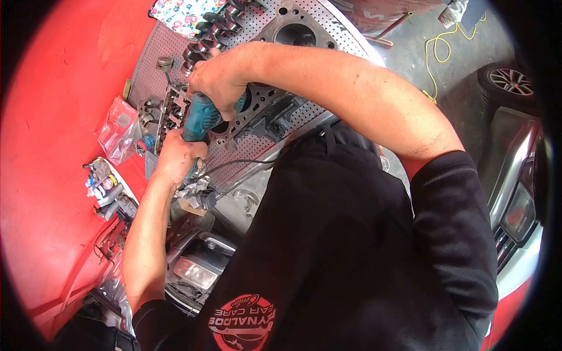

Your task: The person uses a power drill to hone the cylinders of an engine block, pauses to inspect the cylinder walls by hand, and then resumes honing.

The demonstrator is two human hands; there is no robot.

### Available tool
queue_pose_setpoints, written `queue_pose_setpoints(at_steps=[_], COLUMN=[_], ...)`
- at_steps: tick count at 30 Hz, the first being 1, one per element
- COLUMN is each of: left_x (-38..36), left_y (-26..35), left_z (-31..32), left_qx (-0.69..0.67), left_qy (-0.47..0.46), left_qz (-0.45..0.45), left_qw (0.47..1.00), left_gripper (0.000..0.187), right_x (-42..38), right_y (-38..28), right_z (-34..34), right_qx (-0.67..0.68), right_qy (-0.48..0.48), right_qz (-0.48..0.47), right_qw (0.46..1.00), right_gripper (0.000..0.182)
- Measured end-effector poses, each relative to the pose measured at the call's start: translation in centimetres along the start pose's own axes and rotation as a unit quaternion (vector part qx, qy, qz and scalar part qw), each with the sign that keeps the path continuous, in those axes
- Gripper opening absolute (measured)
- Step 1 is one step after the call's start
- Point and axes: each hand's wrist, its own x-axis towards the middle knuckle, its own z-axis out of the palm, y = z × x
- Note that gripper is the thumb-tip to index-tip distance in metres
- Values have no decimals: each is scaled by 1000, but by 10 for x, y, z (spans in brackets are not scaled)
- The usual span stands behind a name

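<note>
A teal corded power drill (199,114) is held in both hands over the engine parts on the bench. My left hand (178,157) is wrapped around its handle end. My right hand (218,81) grips the upper part of the body, with the fingers curled over it. The tool's working tip is hidden. Beneath and to the right lies a metal engine block (263,96) with large round cylinder bores. Left of the drill is a metal part with springs (170,111), perhaps a cylinder head. A crankshaft (213,36) lies beyond my right hand.
The perforated bench top (153,48) also bears a piston (165,62) and a floral cloth (186,16). A plastic bag (119,130) and bottles (106,186) are at left by a red surface. The black power cord (240,161) crosses the near edge. A wheel (510,82) is at right.
</note>
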Motion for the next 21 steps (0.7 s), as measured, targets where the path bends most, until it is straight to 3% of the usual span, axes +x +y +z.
queue_pose_setpoints(at_steps=[17, 21], left_x=[-14, -40], left_y=[10, 20], left_z=[-2, -13], left_qx=[7, -13], left_qy=[14, 37], left_qz=[-7, -4], left_qw=[1000, 999], left_gripper=[7, 9], right_x=[-16, -5], right_y=[-8, -25], right_z=[-11, -27], right_qx=[64, 32], right_qy=[-7, -22], right_qz=[-3, -44], right_qw=[998, 998], right_gripper=[89, 73])
